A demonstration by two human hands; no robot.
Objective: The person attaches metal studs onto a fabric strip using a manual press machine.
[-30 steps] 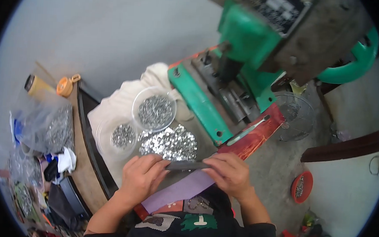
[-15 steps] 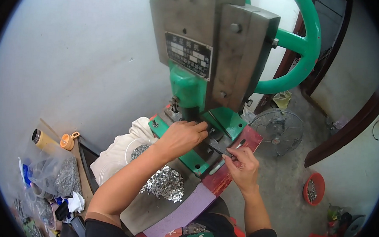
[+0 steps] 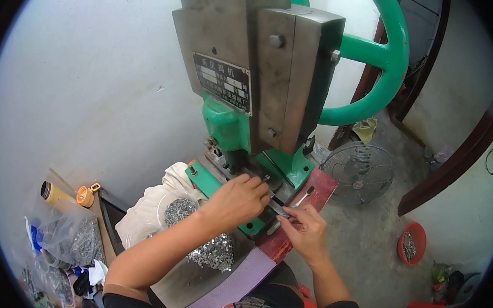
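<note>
A press with a grey metal head (image 3: 231,40) and a green base (image 3: 299,166) stands in front of me. My left hand (image 3: 241,200) is over the die area at the press's foot, just to the near right of the ram (image 3: 235,160). Its fingers curl down and in; whatever is between them is hidden. My right hand (image 3: 305,230), at the base's right edge, pinches a thin dark metal strip (image 3: 278,208) between thumb and fingers. The strip's far end reaches toward the left fingers. On a red board (image 3: 323,187) beside the right hand lies a toothbrush (image 3: 302,198).
Small shiny metal pieces (image 3: 215,254) lie heaped left of the base, near a clear tub (image 3: 178,209) of them and a white cloth (image 3: 138,218). A green handwheel (image 3: 399,61) rises at right. Beyond are a floor fan (image 3: 358,172) and a red bowl (image 3: 421,244).
The view has shifted, so the press sits further left. My left hand has drawn back from beneath the ram toward me. My right hand keeps its pinch on the strip.
</note>
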